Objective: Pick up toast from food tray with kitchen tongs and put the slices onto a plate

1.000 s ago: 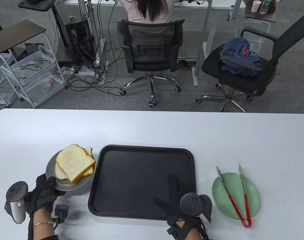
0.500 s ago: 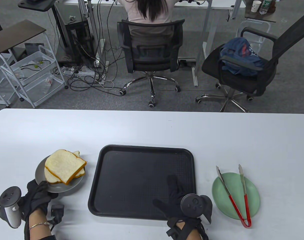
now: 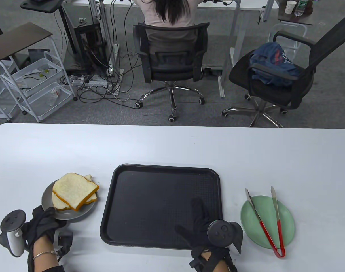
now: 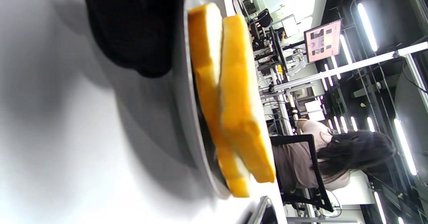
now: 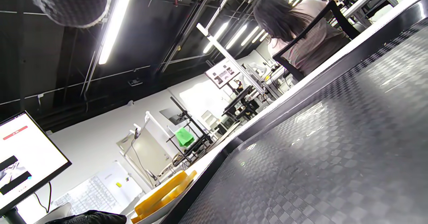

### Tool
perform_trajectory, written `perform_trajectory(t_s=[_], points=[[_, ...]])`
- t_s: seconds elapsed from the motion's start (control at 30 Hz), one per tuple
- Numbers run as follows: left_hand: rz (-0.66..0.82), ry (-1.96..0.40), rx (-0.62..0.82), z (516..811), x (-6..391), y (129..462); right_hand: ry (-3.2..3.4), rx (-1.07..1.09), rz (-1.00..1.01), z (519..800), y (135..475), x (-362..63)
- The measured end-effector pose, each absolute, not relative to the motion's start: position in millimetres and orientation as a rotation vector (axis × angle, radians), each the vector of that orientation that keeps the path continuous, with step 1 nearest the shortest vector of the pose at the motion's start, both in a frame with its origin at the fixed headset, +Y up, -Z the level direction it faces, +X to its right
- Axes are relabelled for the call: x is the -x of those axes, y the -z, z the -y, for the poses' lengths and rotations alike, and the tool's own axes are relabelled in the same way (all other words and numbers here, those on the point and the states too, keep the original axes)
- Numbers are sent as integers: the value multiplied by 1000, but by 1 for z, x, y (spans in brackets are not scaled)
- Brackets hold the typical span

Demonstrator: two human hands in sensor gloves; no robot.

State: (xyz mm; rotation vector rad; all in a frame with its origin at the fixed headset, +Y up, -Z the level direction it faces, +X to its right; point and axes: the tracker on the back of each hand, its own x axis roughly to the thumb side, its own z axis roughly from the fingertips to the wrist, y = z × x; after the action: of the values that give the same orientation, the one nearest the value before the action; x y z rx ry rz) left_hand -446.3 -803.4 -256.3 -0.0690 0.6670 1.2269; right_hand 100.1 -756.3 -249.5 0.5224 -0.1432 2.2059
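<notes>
Two toast slices (image 3: 73, 189) lie stacked on a grey plate (image 3: 73, 214) at the table's left. My left hand (image 3: 52, 215) grips that plate's near rim. In the left wrist view the toast (image 4: 234, 93) shows edge-on on the plate (image 4: 187, 123), with a gloved finger (image 4: 133, 26) over the rim. The black food tray (image 3: 161, 204) in the middle holds no toast. My right hand (image 3: 196, 215) rests flat on its near right part, fingers straight. Red-handled tongs (image 3: 264, 228) lie on a green plate (image 3: 285, 221) to the right, untouched.
The white table's far edge (image 3: 172, 126) runs across the middle of the view. Beyond it stand office chairs (image 3: 172, 62), one with a seated person, and a wire cart (image 3: 33, 85) at the left. The right wrist view shows the tray's textured floor (image 5: 317, 150) and the toast (image 5: 160, 194) beyond its rim.
My left hand has carried the grey plate with the toast leftward and down, away from the tray. The right hand and the tongs have stayed where they were.
</notes>
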Motion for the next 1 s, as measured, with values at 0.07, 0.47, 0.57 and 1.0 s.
perform_trajectory(t_s=[0.07, 0.47, 0.57, 1.0], points=[[-670, -1229, 75, 803, 447, 256, -2207, -525, 137, 756, 250, -100], [-667, -1088, 24, 789, 442, 256, -2204, -531, 125, 756, 250, -99], [-657, -1007, 24, 783, 438, 258, -2205, -534, 118, 757, 250, -99], [-386, -768, -121, 731, 399, 264, -2231, -542, 106, 757, 250, -96]])
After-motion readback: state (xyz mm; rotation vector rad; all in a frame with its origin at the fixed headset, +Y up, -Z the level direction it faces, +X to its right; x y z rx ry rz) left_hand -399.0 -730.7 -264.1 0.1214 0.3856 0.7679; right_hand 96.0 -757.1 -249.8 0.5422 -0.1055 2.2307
